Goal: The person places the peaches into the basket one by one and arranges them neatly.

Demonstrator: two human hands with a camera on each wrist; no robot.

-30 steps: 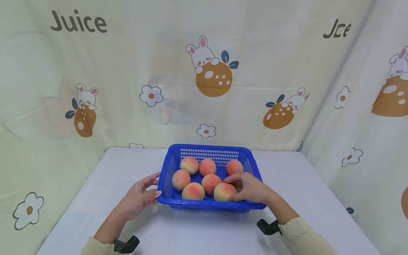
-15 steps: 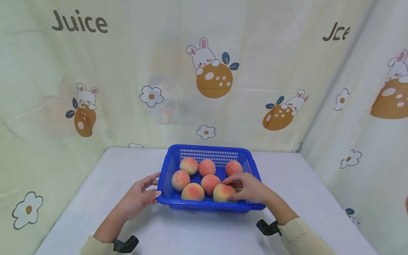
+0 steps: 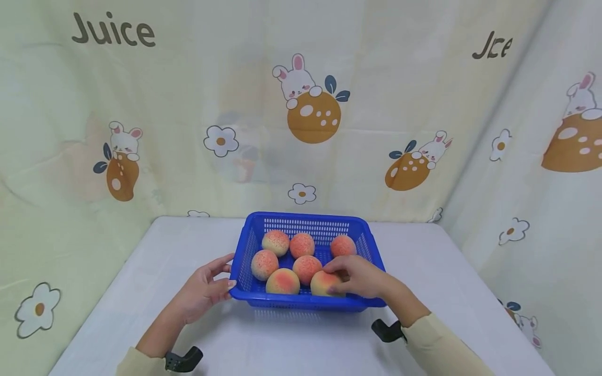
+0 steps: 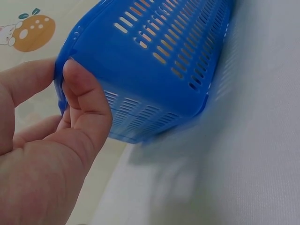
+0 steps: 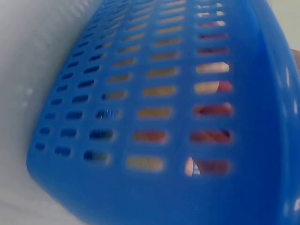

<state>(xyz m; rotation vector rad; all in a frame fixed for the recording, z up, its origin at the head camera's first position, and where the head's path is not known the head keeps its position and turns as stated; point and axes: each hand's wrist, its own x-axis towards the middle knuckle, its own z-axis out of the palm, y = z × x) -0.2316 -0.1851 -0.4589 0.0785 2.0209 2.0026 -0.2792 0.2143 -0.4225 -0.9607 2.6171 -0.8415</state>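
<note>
A blue plastic basket (image 3: 310,302) with slotted walls stands on the table and holds several peaches, red-orange to pale yellow. My left hand (image 3: 207,290) pinches its left rim between thumb and fingers; the left wrist view shows the thumb (image 4: 86,89) against the outer side of the rim. Inside the front right corner, my right hand (image 3: 364,277) grips a yellow and orange peach (image 3: 323,284), fingers on top and thumb at its near side. Another peach (image 3: 282,282) lies to its left. In the right wrist view the basket wall (image 5: 253,140) hides most of that hand.
The basket rests on a white-covered table (image 3: 301,344). A cream curtain (image 3: 188,172) printed with rabbits, fruit and flowers hangs behind the table and along its sides. Black wrist devices (image 3: 184,360) sit at both cuffs.
The head view has shifted slightly. Both hands keep their places, the left at the basket rim and the right on the same peach.
</note>
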